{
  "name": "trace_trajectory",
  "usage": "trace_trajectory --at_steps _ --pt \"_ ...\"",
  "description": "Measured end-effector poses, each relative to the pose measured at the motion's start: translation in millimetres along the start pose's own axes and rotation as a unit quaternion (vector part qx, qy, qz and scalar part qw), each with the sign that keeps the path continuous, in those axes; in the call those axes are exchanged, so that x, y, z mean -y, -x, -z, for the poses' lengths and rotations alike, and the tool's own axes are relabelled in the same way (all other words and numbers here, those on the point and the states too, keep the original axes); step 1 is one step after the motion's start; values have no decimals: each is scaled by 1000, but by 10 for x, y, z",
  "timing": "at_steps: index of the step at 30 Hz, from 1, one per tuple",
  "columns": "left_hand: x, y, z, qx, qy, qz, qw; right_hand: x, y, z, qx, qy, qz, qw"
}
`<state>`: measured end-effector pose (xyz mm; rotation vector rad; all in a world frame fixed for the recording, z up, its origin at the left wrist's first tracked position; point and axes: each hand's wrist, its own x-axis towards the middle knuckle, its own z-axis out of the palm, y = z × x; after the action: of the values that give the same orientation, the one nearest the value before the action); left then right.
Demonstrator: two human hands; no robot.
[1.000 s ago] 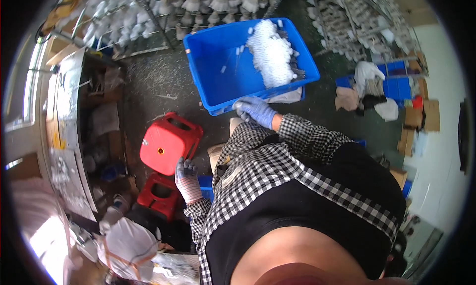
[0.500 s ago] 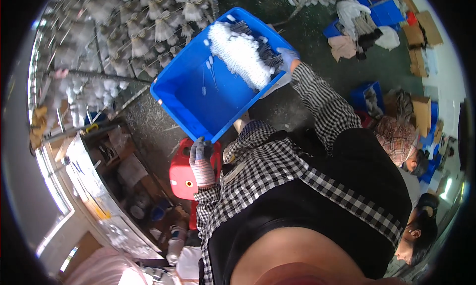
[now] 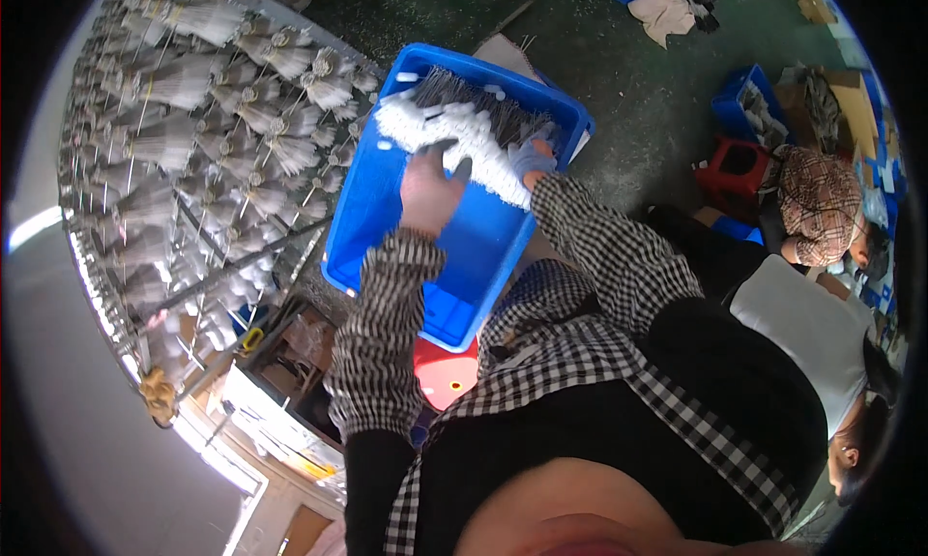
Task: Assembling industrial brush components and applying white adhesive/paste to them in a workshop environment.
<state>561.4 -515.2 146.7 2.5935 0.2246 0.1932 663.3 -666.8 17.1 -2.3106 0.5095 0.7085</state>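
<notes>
A blue plastic tub (image 3: 372,237) stands in front of me. Across its far half lies a pile of thin dark wire stems with small white cylindrical heads (image 3: 459,126). My left hand (image 3: 432,193), in a pale glove with dark fingertips, is over the near edge of the white heads. Its thumb and fingers are apart, and no item shows between them. At the right end of the pile, my right hand (image 3: 534,160) rests in a pale bluish glove against the white heads. Its fingers look stretched out, though their tips blend into the pile.
Racks of bundled white bristle-like strands (image 3: 174,82) fill the left side. A red plastic stool (image 3: 447,372) is below the tub's near end. At right are a blue bin (image 3: 744,102), a red stool (image 3: 730,179) and a seated person in a plaid shirt (image 3: 817,203).
My left hand has gone from the tub's near corner to inside it, over the pile. My right hand has moved from the rim onto the white heads. The tub appears turned in view.
</notes>
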Motion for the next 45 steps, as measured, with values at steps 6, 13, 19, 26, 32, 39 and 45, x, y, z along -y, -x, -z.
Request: trace_trajectory --at_steps 6,13,19,26,32,39,45 --pt "602 -1768 -651 132 -294 -31 946 -107 -246 -124 13 -57 -1 998" --pt "1076 -2235 -1103 375 -429 131 811 5 -544 19 106 -135 -101 980" --pt "885 -1879 -868 304 -328 169 879 -205 -196 -325 12 -95 -13 995" --pt "1834 -1119 -798 160 -134 157 965 -53 160 -305 10 -142 133 981" --pt "2260 -1275 -1409 262 -348 -184 881 -297 -271 -52 -5 -94 66 993" --pt "1844 -2049 -2115 444 66 39 893 -784 -924 -55 -49 -120 -1 992" --pt "2689 -2771 -1813 524 -163 6 836 -266 -907 -118 135 7 77 988"
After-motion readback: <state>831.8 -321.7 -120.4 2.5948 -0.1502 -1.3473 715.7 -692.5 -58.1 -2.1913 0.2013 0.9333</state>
